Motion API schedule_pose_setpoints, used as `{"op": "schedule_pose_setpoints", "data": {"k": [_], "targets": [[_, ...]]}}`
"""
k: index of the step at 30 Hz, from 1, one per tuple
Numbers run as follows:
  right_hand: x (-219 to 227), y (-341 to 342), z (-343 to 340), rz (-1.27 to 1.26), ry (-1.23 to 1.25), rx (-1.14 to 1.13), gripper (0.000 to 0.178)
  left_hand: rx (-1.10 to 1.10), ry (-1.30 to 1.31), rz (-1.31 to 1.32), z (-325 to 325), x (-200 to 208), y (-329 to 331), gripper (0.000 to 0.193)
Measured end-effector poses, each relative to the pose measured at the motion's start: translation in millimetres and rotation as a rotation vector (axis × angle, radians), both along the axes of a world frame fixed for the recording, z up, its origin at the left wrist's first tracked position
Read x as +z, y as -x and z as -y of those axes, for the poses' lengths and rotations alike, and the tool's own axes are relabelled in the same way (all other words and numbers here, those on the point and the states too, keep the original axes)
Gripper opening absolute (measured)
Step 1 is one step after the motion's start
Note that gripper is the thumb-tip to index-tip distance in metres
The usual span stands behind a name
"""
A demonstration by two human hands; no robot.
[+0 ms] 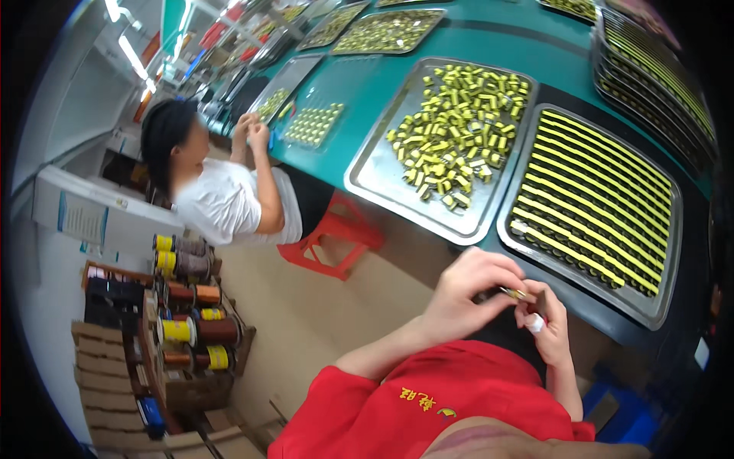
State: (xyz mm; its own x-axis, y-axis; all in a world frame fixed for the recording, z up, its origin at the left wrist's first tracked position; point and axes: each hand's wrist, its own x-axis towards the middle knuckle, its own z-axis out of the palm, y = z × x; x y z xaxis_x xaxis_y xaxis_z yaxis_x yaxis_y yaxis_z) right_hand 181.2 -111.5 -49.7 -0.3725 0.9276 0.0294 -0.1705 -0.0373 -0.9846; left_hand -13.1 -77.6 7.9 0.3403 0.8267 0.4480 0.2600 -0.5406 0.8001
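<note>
In front of my red shirt, near the table's edge, my two hands meet at a small yellowish part (518, 293). My left hand (470, 294) pinches it from the left with thumb and fingers. Curled around its other side is my right hand (549, 325), with a white wrap (537, 324) on one digit. Fingers cover most of the part, so its exact kind is unclear. Just beyond my hands, a metal tray (581, 264) bears tight rows of yellow-and-black parts. Left of it, another metal tray (375, 172) holds a loose heap of small yellow-taped parts (459, 122).
Stacked trays (650, 69) of parts stand at the far right of the green table (489, 34). A co-worker in a white shirt (229, 199) sits at the left by a red stool (332, 237). Wire spools (195, 329) and boxes (103, 382) line the lower left.
</note>
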Motion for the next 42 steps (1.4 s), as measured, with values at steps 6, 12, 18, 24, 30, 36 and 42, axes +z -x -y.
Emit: {"op": "schedule_pose_setpoints", "data": {"k": [6,12,18,24,30,36,42], "targets": [[-25.4,-25.8,14.7,-0.192,0.102,-0.134,0.043,-0.077,-0.152,0.023,7.7,0.6,-23.9,0.041],[-24.9,-23.1,4.8,-0.1,0.06,-0.169,0.05,-0.038,-0.178,0.006,13.5,-5.5,-18.0,0.038],[-15.5,-27.3,1.1,-0.087,0.067,-0.168,0.039,0.038,-0.249,-0.087,11.9,-8.9,-19.7,0.031],[-2.6,-22.3,-4.2,-0.028,-0.022,-0.07,0.03,0.097,-0.292,-0.118,8.3,-18.4,-16.6,0.035],[-15.6,-20.7,-1.6,-0.179,0.168,-0.15,0.041,0.005,-0.295,-0.192,1.2,-26.0,-14.7,0.03],[-1.0,-12.3,-8.0,-0.261,0.048,-0.202,0.037,-0.022,0.575,0.106,10.9,-35.9,-8.2,0.022],[2.6,-10.3,-6.7,-0.052,-0.073,-0.232,0.035,-0.017,0.608,0.063,11.1,-37.0,-20.5,0.011]]}}
